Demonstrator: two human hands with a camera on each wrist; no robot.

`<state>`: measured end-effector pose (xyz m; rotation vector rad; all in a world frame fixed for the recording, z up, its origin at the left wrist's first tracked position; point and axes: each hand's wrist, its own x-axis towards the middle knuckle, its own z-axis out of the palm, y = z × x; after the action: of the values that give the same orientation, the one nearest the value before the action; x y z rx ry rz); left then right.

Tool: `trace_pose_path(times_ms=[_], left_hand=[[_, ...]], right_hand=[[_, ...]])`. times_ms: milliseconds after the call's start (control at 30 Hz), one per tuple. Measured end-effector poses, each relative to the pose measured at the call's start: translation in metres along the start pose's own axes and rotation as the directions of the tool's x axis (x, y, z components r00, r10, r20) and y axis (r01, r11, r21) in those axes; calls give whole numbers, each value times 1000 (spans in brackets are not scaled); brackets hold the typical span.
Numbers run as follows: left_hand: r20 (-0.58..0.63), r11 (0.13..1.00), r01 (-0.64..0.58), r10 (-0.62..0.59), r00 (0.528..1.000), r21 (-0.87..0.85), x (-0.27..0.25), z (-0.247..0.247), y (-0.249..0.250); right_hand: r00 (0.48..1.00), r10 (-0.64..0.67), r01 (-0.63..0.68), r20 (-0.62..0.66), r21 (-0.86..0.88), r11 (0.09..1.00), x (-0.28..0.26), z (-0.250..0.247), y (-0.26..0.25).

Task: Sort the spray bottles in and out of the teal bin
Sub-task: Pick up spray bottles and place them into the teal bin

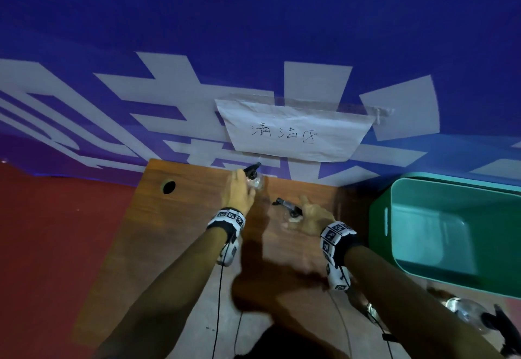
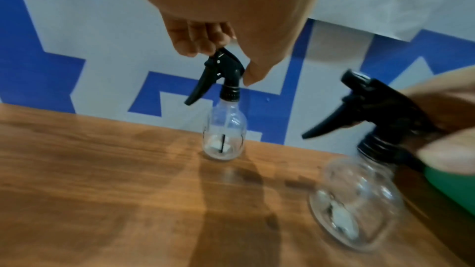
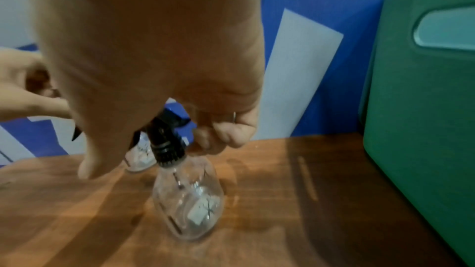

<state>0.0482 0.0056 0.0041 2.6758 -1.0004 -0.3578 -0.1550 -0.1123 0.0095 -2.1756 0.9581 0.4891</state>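
Clear plastic with black trigger heads: two spray bottles stand upright on the wooden counter point(image 1: 174, 217), each gripped from above. The left hand point(image 1: 238, 192) reaches to the far bottle point(image 2: 225, 129), close to the blue-and-white banner point(image 1: 253, 34) at the counter's back edge; in the left wrist view its fingers point(image 2: 197, 42) are curled down and pinch the top of the black sprayer, thumb on the other side, the base resting on the wood. The right hand point(image 1: 313, 217) takes the near bottle point(image 3: 187, 200), a rounder one, by its neck; in the right wrist view the fingers point(image 3: 228, 133) curl round the black collar below the sprayer while the bottle stands on the counter. Holding by the head makes sense: both bodies look empty and light, the smooth walls offer little to grip, and the sprayer gives a handle that keeps them upright when lifted. The teal bin point(image 1: 380, 217) stands open just to the right of the counter's end, nothing visible inside it, so both bottles are outside it and apart from each other. A third bottle point(image 1: 465, 312) lies on its side near the bin's front corner. A paper sign point(image 1: 296, 130) is taped to the banner. Whether the bottles are being set down or picked up cannot be told.
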Motion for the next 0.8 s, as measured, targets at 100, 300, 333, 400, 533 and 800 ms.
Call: trace_pose_path(times_ms=[100, 300, 333, 400, 533, 800], left_hand=[[-102, 997, 38, -32, 994, 60, 22, -8, -3], [35, 978, 31, -39, 999, 208, 43, -6, -3], [73, 972, 30, -48, 996, 231, 45, -5, -4], [131, 966, 39, -75, 988, 257, 45, -4, -8], [187, 942, 5, -72, 980, 335, 45, -7, -15], [256, 951, -108, 31, 966, 291, 12, -5, -25]], right_hand=[[997, -14, 5, -72, -124, 992, -3, -10, -3], [970, -104, 59, -219, -201, 978, -13, -27, -17], [965, -112, 66, -238, -190, 980, -15, -28, -18], [954, -130, 82, -269, -182, 980, -17, -27, -21], [942, -154, 109, -298, -160, 981, -19, -19, -27], [944, -202, 164, -259, -164, 973, -15, -13, -52]])
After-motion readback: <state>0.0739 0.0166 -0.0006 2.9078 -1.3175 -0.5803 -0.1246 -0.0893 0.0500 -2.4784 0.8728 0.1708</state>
